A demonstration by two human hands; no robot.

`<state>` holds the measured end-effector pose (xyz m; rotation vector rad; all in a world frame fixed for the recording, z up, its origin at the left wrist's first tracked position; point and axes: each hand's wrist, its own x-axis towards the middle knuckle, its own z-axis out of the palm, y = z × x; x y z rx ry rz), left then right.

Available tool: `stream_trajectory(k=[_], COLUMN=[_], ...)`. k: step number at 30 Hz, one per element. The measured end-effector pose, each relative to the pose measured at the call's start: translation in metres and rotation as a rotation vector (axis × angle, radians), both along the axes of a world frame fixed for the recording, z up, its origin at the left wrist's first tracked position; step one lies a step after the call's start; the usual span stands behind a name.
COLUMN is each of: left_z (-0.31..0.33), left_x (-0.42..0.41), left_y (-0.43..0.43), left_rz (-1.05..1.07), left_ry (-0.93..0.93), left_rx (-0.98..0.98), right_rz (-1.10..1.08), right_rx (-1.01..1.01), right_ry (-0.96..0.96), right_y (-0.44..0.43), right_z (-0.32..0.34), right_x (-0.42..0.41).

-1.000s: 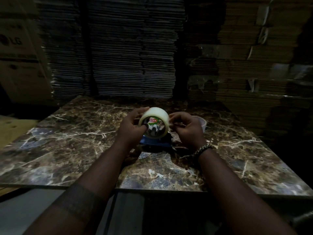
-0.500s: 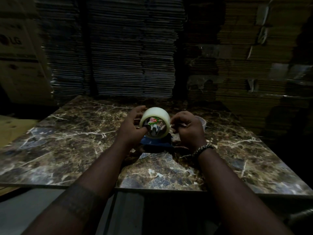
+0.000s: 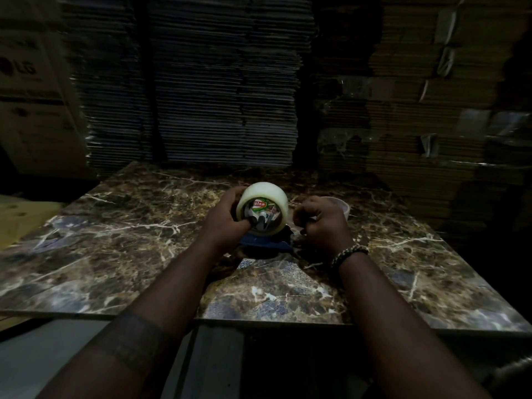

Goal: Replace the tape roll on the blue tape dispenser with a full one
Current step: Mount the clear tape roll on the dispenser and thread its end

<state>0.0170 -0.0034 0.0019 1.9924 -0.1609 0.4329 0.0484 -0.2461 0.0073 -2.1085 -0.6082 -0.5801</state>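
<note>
The tape roll had tilted further over the blue dispenser; left hand clamped it, nearer than the curled right hand, whose hold I cannot tell.

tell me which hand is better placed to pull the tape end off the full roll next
Right, probably. The left hand already grips the full tape roll over the blue dispenser, steadying it. The right hand sits curled just beside the roll, holding nothing that I can make out.

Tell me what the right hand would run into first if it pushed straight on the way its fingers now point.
Probably the full tape roll. The right hand is curled with its fingers toward the roll's right side, above the blue tape dispenser. Depth is unclear in this dim view.
</note>
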Motion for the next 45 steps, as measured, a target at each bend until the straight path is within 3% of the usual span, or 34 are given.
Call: stream_trajectory(k=[8,14,19,31,37,45], left_z=[0.004,0.01,0.008,0.011,0.012,0.009], left_x=[-0.003,-0.015,-0.009,-0.014,-0.018,-0.017], left_y=[-0.001,-0.003,0.0,-0.002,-0.002,0.0], left_rz=[-0.004,-0.1,-0.05,0.154,0.255,0.299], left_ry=[-0.012,-0.182,-0.376,-0.404,-0.239,-0.072], left_rx=[-0.029,-0.073,0.107,0.017,0.087,0.197], right_rz=[-0.009,-0.033,-0.068,-0.059,-0.042,-0.026], right_rx=[-0.1,-0.159,-0.145,-0.02,0.035,0.107], right_ry=[0.028,0.081,0.124,0.166,-0.008,-0.094], right_y=[-0.004,-0.003,-0.002,0.005,0.007,0.022], right_z=[-0.001,-0.001,-0.003,0.004,0.003,0.004], right_x=[0.001,0.001,-0.001,-0.014,-0.011,-0.012])
